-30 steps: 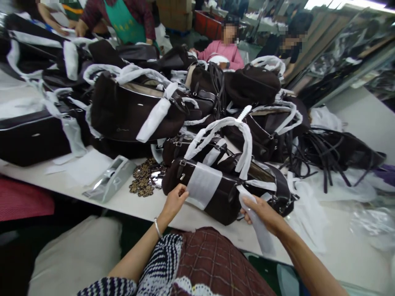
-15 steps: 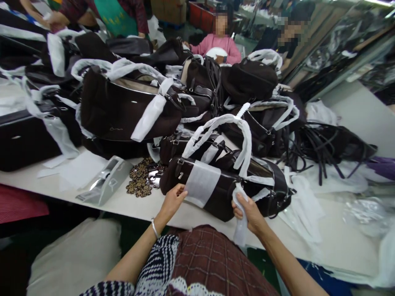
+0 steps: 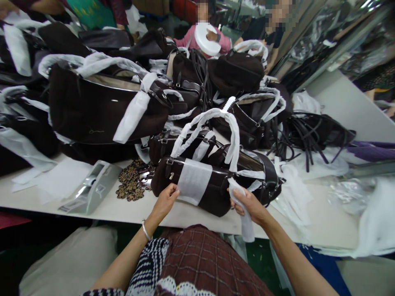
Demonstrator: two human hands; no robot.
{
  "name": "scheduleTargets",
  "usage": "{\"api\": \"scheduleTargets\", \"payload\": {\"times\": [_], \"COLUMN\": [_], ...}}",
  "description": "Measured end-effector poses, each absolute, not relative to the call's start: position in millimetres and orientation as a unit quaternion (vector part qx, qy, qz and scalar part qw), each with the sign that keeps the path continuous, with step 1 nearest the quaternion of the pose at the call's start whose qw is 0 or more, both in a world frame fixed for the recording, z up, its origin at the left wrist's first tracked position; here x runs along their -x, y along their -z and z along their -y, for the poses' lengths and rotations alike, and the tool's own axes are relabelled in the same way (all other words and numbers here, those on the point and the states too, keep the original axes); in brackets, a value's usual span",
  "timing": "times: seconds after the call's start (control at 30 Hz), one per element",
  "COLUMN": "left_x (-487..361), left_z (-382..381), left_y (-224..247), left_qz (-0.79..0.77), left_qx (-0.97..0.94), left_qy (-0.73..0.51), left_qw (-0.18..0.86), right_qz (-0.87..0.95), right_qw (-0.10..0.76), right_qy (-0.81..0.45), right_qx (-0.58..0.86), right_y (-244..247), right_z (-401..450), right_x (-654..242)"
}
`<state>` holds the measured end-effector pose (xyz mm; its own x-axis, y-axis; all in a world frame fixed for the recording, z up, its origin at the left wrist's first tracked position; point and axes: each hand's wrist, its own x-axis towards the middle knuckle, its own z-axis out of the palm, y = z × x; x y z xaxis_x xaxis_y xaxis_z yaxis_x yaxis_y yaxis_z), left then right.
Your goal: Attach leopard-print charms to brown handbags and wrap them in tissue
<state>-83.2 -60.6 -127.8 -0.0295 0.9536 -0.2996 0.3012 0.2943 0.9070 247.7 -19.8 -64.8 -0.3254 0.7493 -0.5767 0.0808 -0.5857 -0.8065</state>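
In front of me a dark brown handbag (image 3: 216, 201) lies on the table, its two handles (image 3: 236, 139) wrapped in white paper. Across the bag's front lies a white tissue sheet (image 3: 195, 181). My left hand (image 3: 166, 199) is closed in a pinch at the lower left edge of that sheet. My right hand (image 3: 248, 205) grips a white paper strip (image 3: 247, 228) at the bag's right end; its loose tail hangs below my fingers. What the strip's upper end is fixed to is partly hidden.
More dark handbags (image 3: 108, 98) are heaped behind, several with wrapped handles. Left of my bag lie leopard-patterned pieces (image 3: 131, 181), a grey box-like holder (image 3: 92, 189) and white paper sheets (image 3: 61, 179). White scraps (image 3: 293, 195) lie to the right. Co-workers stand across the table.
My view has shifted, so the bag and heap sit farther left. The strip's tail has swung to the right in my right hand. A person opposite has raised a white ring-shaped object.
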Motion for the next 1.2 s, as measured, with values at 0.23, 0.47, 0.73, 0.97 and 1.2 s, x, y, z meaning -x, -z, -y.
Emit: {"api": "scheduleTargets", "payload": {"times": [0.23,0.47,0.73,0.97,1.2], "left_x": [82,3,-81,-86,-98], "left_z": [74,61,1,-6,-8], "left_y": [118,53,56,64,68], "left_qz": [-0.682,-0.553,-0.564,-0.573,-0.548], "left_qx": [-0.547,-0.681,-0.661,-0.533,-0.416], "left_qy": [-0.322,-0.391,-0.348,-0.405,-0.46], "left_qw": [0.362,0.278,0.351,0.472,0.561], "right_qz": [0.731,0.835,0.829,0.784,0.742], "right_qw": [0.004,-0.107,0.063,0.258,0.297], "right_qy": [-0.457,-0.266,-0.209,-0.284,-0.4], "right_qx": [0.508,0.469,0.515,0.487,0.448], "right_y": [0,-12,28,67,71], "right_z": [-8,-15,-9,-12,-25], "right_x": [-270,-267,-252,-239,-261]}}
